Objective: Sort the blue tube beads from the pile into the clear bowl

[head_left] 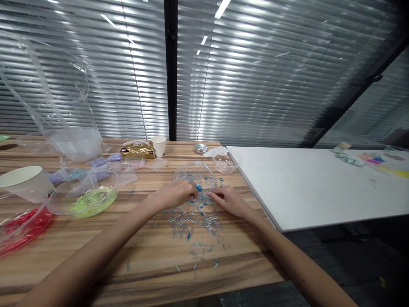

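Nearest you, small clear tubes (211, 222) lay scattered over the wood-grained bench (153, 273), a few blue pieces (188, 236) among them. Just beyond most of that scatter, both your hands met at the near side of a clear, round dish (194, 163). Your left hand (183, 192) had its fingers bent in at a bright blue bit (198, 188) — whether it gripped that bit, I couldn't tell. Your right hand (228, 201) sat close by, thumb and fingers drawn toward each other; what lay between them was too small to make out. Off to your left stood a dish with red in it (28, 221), one with lime green (55, 204) and a large paper cup (30, 179). Farther back were small plastic bags (127, 177), a gold packet (137, 150), a small white cup (159, 147), a round tin (200, 148) and a clear bowl (223, 164) — all short of the blinds (255, 94).
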